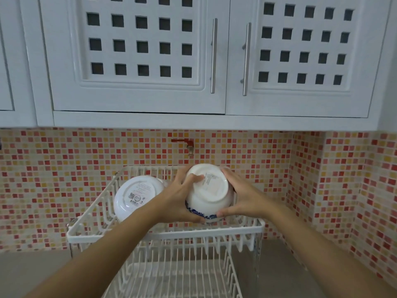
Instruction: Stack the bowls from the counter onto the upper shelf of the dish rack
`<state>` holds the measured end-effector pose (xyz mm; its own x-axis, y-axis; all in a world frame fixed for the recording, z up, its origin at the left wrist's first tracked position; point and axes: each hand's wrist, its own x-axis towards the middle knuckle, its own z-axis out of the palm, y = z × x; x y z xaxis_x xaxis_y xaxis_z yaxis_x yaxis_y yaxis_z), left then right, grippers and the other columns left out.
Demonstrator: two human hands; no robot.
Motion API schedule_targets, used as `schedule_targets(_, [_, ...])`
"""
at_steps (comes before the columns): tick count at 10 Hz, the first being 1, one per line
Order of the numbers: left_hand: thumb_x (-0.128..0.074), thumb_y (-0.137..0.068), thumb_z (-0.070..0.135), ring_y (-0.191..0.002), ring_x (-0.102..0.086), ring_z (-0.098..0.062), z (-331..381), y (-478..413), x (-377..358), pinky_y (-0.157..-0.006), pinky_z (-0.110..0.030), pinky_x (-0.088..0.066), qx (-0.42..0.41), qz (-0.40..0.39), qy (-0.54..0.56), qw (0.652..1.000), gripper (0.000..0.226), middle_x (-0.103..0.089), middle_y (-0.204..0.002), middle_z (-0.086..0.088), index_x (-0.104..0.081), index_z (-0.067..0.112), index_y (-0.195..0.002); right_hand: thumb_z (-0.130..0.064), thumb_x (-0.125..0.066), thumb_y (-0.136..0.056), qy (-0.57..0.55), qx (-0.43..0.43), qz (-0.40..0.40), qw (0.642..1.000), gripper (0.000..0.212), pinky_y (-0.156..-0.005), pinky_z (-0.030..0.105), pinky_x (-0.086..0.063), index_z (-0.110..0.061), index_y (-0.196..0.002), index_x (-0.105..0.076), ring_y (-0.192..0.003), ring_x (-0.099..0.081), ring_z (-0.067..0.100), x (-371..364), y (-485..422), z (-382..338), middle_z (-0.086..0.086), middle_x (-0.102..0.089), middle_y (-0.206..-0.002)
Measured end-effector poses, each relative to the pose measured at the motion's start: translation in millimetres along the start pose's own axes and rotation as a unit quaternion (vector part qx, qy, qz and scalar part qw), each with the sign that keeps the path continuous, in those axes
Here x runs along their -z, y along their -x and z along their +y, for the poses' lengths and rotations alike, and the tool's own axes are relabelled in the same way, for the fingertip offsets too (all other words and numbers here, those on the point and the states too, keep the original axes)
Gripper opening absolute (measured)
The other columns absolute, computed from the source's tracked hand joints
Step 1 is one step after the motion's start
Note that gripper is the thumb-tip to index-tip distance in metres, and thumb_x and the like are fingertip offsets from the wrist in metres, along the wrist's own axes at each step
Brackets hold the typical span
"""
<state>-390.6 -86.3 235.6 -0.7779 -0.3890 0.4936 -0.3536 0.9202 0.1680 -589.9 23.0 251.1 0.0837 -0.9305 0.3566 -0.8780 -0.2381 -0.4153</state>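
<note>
A white bowl with a blue pattern near its rim (211,191) is held tilted, base toward me, over the right side of the upper shelf of the white wire dish rack (163,234). My left hand (182,197) grips its left side and my right hand (242,195) grips its right side and lower rim. A second white bowl (135,195) with labels on its base leans upside down on the left of the same shelf. Whether the held bowl touches the shelf wires is hidden by my hands.
The rack's lower shelf (171,276) lies below, near my forearms. White cabinets with metal handles (213,54) hang overhead. A mosaic-tiled wall runs behind and to the right, with a small red tap (187,144) above the rack. Grey counter (285,265) flanks the rack.
</note>
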Motion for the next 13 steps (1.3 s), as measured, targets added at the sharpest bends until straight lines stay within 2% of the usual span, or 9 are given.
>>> schedule_targets(1, [-0.079, -0.055, 0.058, -0.133, -0.026, -0.023, -2, 0, -6, -0.109, -0.037, -0.038, 0.007, -0.010, -0.011, 1.000, 0.102, -0.006, -0.147, 0.002, -0.018, 0.030, -0.132, -0.058, -0.080, -0.057, 0.008, -0.001, 0.003, 1.000, 0.121, -0.118, 0.040, -0.021, -0.034, -0.148, -0.004, -0.142, -0.011, 0.004, -6, -1, 7, -0.017, -0.010, -0.155])
schedule_targets(2, [-0.078, -0.055, 0.060, -0.138, -0.020, -0.028, -2, 0, -13, -0.111, -0.043, -0.036, 0.020, -0.028, -0.026, 0.999, 0.103, -0.001, -0.151, 0.000, -0.017, 0.029, -0.132, -0.055, -0.078, -0.061, 0.041, -0.022, -0.024, 0.999, 0.126, -0.118, 0.031, -0.006, -0.027, -0.148, 0.008, -0.138, 0.007, -0.003, -8, 0, 11, -0.015, 0.008, -0.157])
schedule_targets(3, [-0.078, -0.058, 0.058, -0.143, -0.011, -0.030, -2, 1, -15, -0.114, -0.046, -0.029, 0.032, -0.049, -0.044, 0.997, 0.105, 0.008, -0.155, -0.002, -0.017, 0.023, -0.136, -0.053, -0.079, -0.063, 0.058, -0.023, -0.034, 0.997, 0.126, -0.117, 0.029, -0.005, -0.025, -0.148, 0.011, -0.135, 0.008, -0.005, -8, 1, 11, -0.020, 0.010, -0.153])
schedule_targets(4, [-0.080, -0.061, 0.050, -0.144, -0.010, -0.030, -1, 2, -16, -0.115, -0.044, -0.026, 0.033, -0.060, -0.042, 0.997, 0.103, 0.009, -0.155, -0.004, -0.017, 0.023, -0.139, -0.048, -0.080, -0.065, 0.071, -0.017, -0.045, 0.996, 0.125, -0.113, 0.024, -0.004, -0.026, -0.147, 0.011, -0.134, 0.010, -0.007, -10, -1, 11, -0.025, 0.009, -0.145])
schedule_targets(6, [-0.079, -0.063, 0.049, -0.146, -0.002, -0.029, -2, 0, -18, -0.118, -0.045, -0.020, 0.041, -0.070, -0.045, 0.996, 0.117, 0.015, -0.157, -0.005, -0.001, 0.028, -0.146, -0.047, -0.079, -0.066, 0.068, -0.027, -0.058, 0.996, 0.124, -0.115, 0.028, -0.006, -0.027, -0.147, 0.014, -0.135, 0.010, -0.006, -11, -3, 13, -0.020, 0.016, -0.153])
schedule_targets(8, [-0.078, -0.063, 0.051, -0.146, 0.002, -0.030, -3, -3, -22, -0.119, -0.047, -0.017, 0.039, -0.067, -0.051, 0.996, 0.119, 0.019, -0.157, -0.005, 0.004, 0.031, -0.147, -0.043, -0.081, -0.065, 0.041, -0.037, -0.054, 0.997, 0.126, -0.118, 0.033, -0.008, -0.033, -0.146, 0.014, -0.136, 0.007, -0.004, -10, -4, 17, -0.027, 0.014, -0.148])
schedule_targets(11, [-0.074, -0.068, 0.053, -0.147, 0.011, -0.026, 6, 4, -6, -0.119, -0.048, -0.013, 0.066, -0.110, 0.007, 0.992, 0.116, 0.029, -0.155, -0.001, 0.013, 0.040, -0.144, -0.045, -0.081, -0.064, 0.038, -0.040, -0.051, 0.997, 0.124, -0.119, 0.035, -0.008, -0.032, -0.147, 0.012, -0.140, 0.007, 0.000, -9, -2, 12, -0.017, 0.015, -0.155])
schedule_targets(12, [-0.059, -0.080, 0.055, -0.147, 0.003, -0.023, 12, 9, 12, -0.119, -0.049, -0.014, 0.113, -0.073, 0.070, 0.988, 0.098, 0.020, -0.158, 0.002, 0.008, 0.034, -0.148, -0.042, -0.073, -0.075, 0.017, -0.051, -0.048, 0.997, 0.109, -0.119, 0.037, -0.009, -0.031, -0.148, 0.007, -0.143, 0.003, 0.006, -3, 4, 1, -0.014, 0.009, -0.157])
schedule_targets(13, [-0.043, -0.091, 0.051, -0.147, -0.005, -0.021, 18, 12, 29, -0.119, -0.044, -0.014, 0.127, 0.018, 0.107, 0.986, 0.076, 0.007, -0.160, 0.002, -0.001, 0.027, -0.150, -0.045, -0.056, -0.088, 0.014, -0.045, 0.012, 0.999, 0.086, -0.120, 0.040, -0.011, -0.026, -0.149, 0.002, -0.145, 0.000, 0.008, -2, 5, -14, -0.010, 0.006, -0.158])
